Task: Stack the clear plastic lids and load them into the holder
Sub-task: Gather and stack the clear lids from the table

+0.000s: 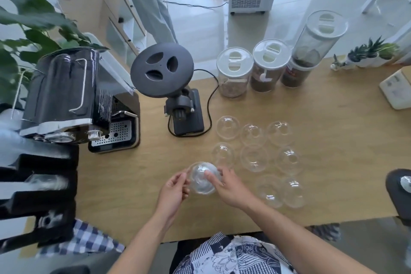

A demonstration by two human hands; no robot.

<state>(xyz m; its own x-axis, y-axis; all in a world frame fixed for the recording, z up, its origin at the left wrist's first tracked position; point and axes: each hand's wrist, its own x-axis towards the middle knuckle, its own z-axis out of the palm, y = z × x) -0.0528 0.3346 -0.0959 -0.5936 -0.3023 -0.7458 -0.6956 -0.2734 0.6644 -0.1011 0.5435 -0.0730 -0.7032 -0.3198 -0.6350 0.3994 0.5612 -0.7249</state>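
Observation:
Between both hands I hold a small stack of clear dome lids [201, 181] just above the wooden table [333, 118]. My left hand [174, 189] grips its left rim. From the right, my right hand [229, 184] holds it with the thumb on top. Several more clear dome lids lie loose on the table to the right, such as one [227, 127] at the back and one [253, 158] in the middle. A black slotted holder [42, 187] stands at the left edge, with clear lids showing in its slots.
A black espresso machine [73, 100] and a black grinder [175, 87] with its cable stand at the back left. Three lidded jars [266, 66] stand behind the lids. A person's legs [146, 0] are beyond the table. A black round object [400, 189] sits at the right edge.

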